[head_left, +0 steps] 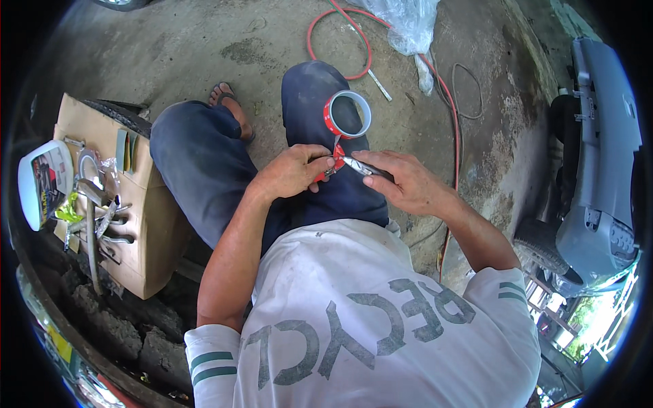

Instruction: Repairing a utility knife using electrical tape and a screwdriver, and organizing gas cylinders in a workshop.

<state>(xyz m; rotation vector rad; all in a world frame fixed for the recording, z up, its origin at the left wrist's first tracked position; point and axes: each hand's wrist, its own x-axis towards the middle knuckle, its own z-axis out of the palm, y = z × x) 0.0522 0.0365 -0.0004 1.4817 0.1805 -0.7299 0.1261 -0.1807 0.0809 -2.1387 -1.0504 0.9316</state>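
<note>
A roll of red tape (329,117) with a white inner ring rests against my raised right knee. From it a strip of red tape (339,151) runs down to my hands. My left hand (292,170) pinches the strip's lower end between thumb and fingers, together with a small part I cannot make out. My right hand (401,178) is closed around a utility knife (364,167) with a silver front and dark handle. The knife's tip touches or nearly touches the tape beside my left thumb; the blade itself is too small to see.
On the left, a cardboard-topped box (139,231) bears a hammer (92,224), several metal tools and a white container (45,183). A red hose (454,156) crosses the concrete floor near a clear plastic bag (411,27). At the right stands a grey-blue car bumper (602,170).
</note>
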